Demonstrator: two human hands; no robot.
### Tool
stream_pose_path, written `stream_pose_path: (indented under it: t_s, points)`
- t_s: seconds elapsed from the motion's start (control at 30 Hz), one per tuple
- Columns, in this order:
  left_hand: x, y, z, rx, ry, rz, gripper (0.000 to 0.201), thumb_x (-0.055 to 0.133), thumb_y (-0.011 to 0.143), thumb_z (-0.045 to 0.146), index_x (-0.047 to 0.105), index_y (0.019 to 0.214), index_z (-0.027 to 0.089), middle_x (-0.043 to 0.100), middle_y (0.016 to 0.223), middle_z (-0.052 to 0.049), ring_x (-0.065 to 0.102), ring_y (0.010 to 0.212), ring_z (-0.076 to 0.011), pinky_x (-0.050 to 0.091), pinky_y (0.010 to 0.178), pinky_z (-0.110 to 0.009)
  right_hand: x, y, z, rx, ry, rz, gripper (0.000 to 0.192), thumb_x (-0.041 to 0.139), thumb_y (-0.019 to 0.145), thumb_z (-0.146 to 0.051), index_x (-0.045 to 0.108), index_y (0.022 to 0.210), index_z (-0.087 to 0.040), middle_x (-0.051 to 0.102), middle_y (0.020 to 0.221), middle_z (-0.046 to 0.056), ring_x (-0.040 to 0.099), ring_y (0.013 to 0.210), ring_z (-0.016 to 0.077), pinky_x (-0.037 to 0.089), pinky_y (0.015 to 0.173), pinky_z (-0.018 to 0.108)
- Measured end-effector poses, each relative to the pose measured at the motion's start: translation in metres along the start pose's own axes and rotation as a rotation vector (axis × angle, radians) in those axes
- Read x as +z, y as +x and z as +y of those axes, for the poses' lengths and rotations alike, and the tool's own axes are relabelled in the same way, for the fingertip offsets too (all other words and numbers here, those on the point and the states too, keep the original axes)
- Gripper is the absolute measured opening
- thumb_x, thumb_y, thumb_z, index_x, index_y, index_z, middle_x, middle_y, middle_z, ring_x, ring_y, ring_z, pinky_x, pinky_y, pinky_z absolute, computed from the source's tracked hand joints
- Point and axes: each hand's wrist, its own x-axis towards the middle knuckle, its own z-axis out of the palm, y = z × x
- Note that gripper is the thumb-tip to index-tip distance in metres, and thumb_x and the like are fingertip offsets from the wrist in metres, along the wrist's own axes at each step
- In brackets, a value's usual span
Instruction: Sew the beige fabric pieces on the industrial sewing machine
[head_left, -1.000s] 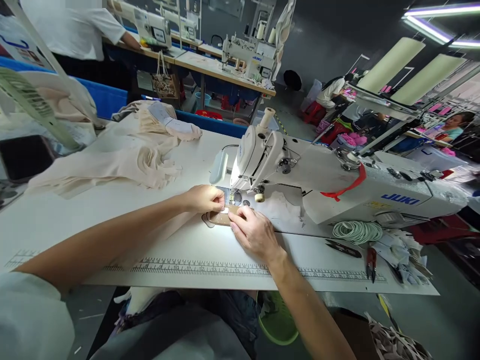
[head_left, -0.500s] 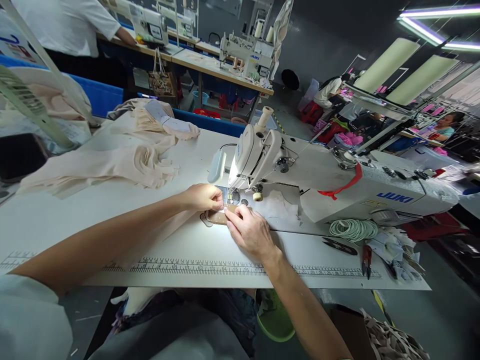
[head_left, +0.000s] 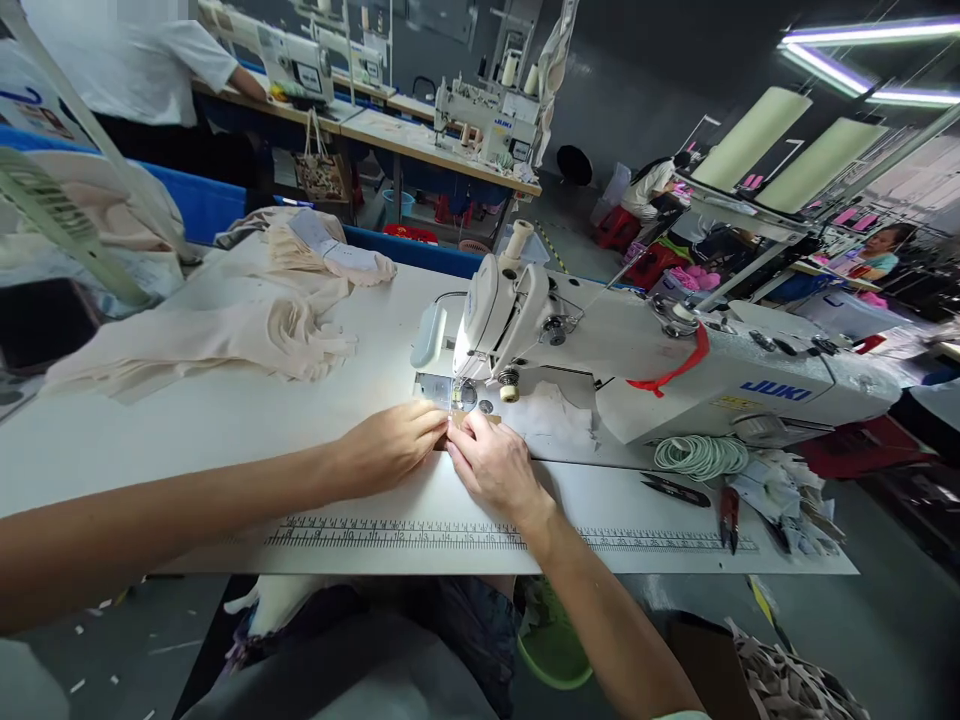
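Observation:
The white sewing machine [head_left: 499, 320] stands in front of me, its lamp lighting the needle area [head_left: 457, 392]. Just before the presser foot, my left hand [head_left: 394, 447] has its fingers together, pinching the edge of a thin pale fabric piece [head_left: 450, 420]. Most of that fabric is hidden under the hands. My right hand [head_left: 496, 468] meets it from the other side, thumb and fingers closed on the same edge. A brown plate [head_left: 491, 419] lies partly covered under the right fingers.
Pale cut fabric pieces [head_left: 202, 345] lie on the left of the table. At right are a mint-green cord coil [head_left: 701, 457], black tweezers [head_left: 676, 489], red-handled snips [head_left: 729, 518] and scraps [head_left: 787, 495]. A printed ruler [head_left: 420, 535] runs along the front edge. Another person [head_left: 150, 70] sits behind.
My left hand has moved slightly down and back toward me, its wrist lower and its fingers flatter. The pale fabric trailing below that arm no longer shows. My right hand stays nearly in place.

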Motion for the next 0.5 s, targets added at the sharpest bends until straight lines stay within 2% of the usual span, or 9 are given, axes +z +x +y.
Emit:
stream_pose_path:
  t_s: [0.1,0.2,0.37,0.5]
  points:
    - [0.007,-0.009,0.007,-0.021,0.051,-0.004,0.027,0.046,0.094,0.012,0.069,0.11,0.013,0.07,0.11,-0.015,0.065,0.103,-0.0268,0.054,0.095,-0.043,-0.001,0.0,-0.001,0.007,-0.006,0.007,0.028,0.043,0.105,-0.026,0.07,0.102,-0.018,0.061,0.088,0.007,0.051,0.073,0.0175,0.037,0.066,0.032]
    - [0.012,-0.01,0.007,-0.024,0.108,-0.025,0.029,0.044,0.095,0.012,0.07,0.108,0.01,0.071,0.107,-0.016,0.064,0.103,-0.028,0.055,0.094,-0.043,-0.003,0.001,0.0,0.009,-0.003,0.005,0.028,0.044,0.104,-0.027,0.071,0.106,-0.018,0.062,0.089,0.007,0.052,0.073,0.0179,0.037,0.067,0.032]
    - [0.019,0.0,-0.003,-0.052,0.137,-0.056,0.031,0.042,0.095,0.014,0.07,0.106,0.005,0.069,0.105,-0.02,0.063,0.103,-0.03,0.056,0.089,-0.042,-0.001,0.001,0.015,0.103,-0.003,0.066,0.031,0.045,0.103,-0.024,0.069,0.121,-0.016,0.067,0.094,0.009,0.056,0.072,0.0189,0.041,0.068,0.034]
    - [0.028,0.008,-0.013,-0.113,0.067,-0.042,0.03,0.041,0.096,0.014,0.068,0.108,0.009,0.067,0.107,-0.017,0.062,0.103,-0.027,0.056,0.089,-0.038,0.003,-0.001,0.029,0.164,0.017,0.134,0.033,0.044,0.102,-0.021,0.07,0.121,-0.016,0.07,0.098,0.01,0.062,0.076,0.0208,0.046,0.07,0.035]
